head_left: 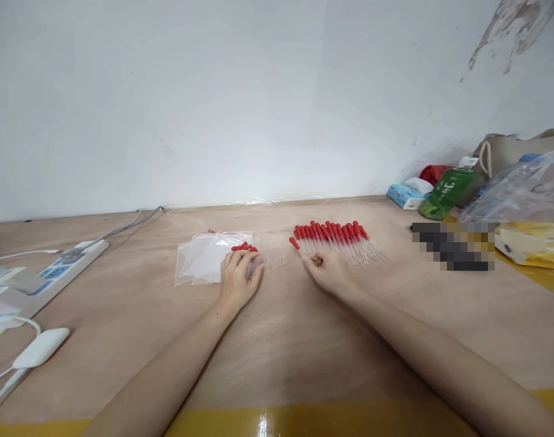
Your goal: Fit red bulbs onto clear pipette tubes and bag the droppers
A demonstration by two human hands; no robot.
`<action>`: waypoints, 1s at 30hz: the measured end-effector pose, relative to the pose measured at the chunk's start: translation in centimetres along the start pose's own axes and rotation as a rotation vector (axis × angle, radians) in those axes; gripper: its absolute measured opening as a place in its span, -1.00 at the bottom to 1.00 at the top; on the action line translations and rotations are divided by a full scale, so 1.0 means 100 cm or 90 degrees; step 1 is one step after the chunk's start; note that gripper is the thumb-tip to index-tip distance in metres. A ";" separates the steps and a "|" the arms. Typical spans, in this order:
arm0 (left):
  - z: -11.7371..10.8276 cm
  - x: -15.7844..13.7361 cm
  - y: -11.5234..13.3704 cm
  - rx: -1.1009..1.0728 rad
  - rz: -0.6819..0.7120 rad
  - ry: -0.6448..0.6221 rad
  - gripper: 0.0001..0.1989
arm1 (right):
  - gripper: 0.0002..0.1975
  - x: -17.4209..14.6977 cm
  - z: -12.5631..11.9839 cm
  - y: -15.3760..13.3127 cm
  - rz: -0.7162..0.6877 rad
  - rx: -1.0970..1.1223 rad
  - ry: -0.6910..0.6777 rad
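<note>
My right hand [329, 273] pinches the clear tube of a dropper [294, 243], whose red rubber bulb points up and to the left. Beside that hand lies a row of droppers [334, 233] with red bulbs and clear slender tubes, side by side. My left hand [238, 273] is lowered over a small pile of loose red rubber bulbs [244, 247], thumb apart from the curved fingers; its fingertips are partly hidden. Under and behind it are several clear zip bags [199, 258]. Between my hands lie several bare clear tubes [273, 254].
A white power strip [71, 264] with plugs and cables lies at the left, near a white adapter [42, 348]. At the right stand a tissue box [405, 196], a green bottle [449, 189] and plastic bags [523, 191]. A pixelated dark object [454, 246] lies before them. A wall [259, 109] closes off the back.
</note>
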State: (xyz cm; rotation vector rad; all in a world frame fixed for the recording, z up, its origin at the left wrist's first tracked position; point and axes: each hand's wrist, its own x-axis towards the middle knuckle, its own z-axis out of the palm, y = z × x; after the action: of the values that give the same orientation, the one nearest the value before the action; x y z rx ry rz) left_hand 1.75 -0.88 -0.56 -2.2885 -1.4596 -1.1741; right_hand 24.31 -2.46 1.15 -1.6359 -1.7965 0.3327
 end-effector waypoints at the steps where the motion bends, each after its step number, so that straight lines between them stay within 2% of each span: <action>1: -0.001 -0.001 -0.001 0.029 -0.019 0.005 -0.78 | -0.75 0.006 0.002 -0.002 0.024 -0.030 0.023; 4: -0.004 -0.002 -0.003 0.100 -0.075 0.013 -0.75 | -0.71 0.028 0.011 -0.011 0.040 -0.132 0.071; 10: -0.006 0.002 -0.010 0.169 -0.124 0.026 -0.78 | -0.71 0.055 0.037 -0.017 0.091 -0.262 0.032; 14: -0.004 0.008 -0.015 0.188 -0.082 0.030 -0.83 | -0.71 0.056 0.040 -0.015 0.092 -0.292 0.016; 18: -0.001 0.013 -0.020 0.202 -0.015 0.001 -0.79 | -0.68 0.052 0.042 -0.020 0.054 -0.265 0.030; 21: 0.001 0.017 -0.025 0.203 0.015 -0.018 -0.75 | -0.71 0.050 0.046 -0.026 0.033 -0.258 0.006; 26: 0.008 0.019 -0.038 0.128 0.091 -0.055 -0.70 | -0.69 0.052 0.052 -0.030 0.045 -0.268 -0.024; 30: 0.014 0.019 -0.043 0.068 0.094 -0.020 -0.74 | -0.67 0.054 0.053 -0.032 0.049 -0.278 -0.038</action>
State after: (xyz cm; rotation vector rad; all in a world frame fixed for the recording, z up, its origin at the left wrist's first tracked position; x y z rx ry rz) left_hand -0.72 3.29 -1.27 -2.3065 -1.3053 -0.9989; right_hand 18.63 3.38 0.77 -2.0137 -1.9504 0.0183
